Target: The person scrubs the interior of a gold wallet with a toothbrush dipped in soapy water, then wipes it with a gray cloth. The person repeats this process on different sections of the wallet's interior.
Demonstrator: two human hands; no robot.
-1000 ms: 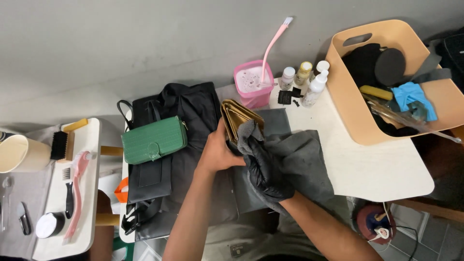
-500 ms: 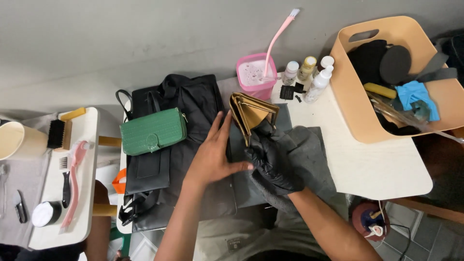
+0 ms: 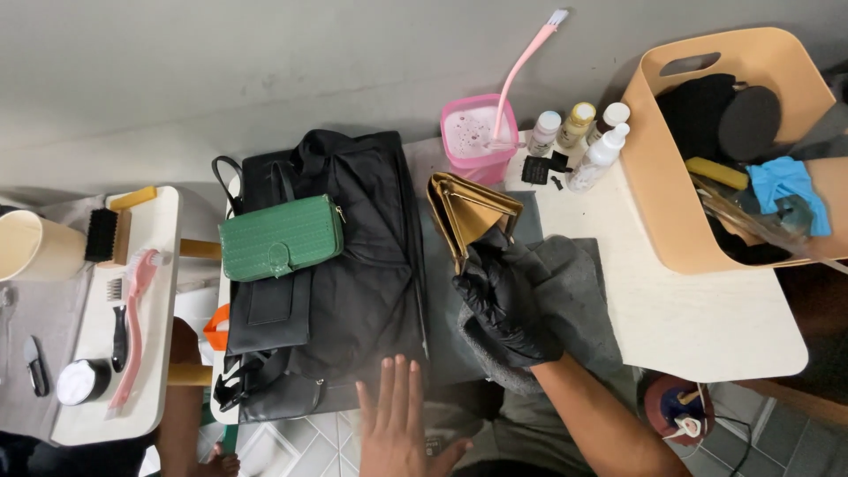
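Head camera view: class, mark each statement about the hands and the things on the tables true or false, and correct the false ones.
1. The right hand wears a black glove. True.
2. The left hand wears a black glove. False: it is bare.
3. The green purse lies on the black bags. True.
4. The pink tub stands inside the tan basket. False: it stands on the table, left of the bottles.
5. The gloved hand touches the tan wallet. True.
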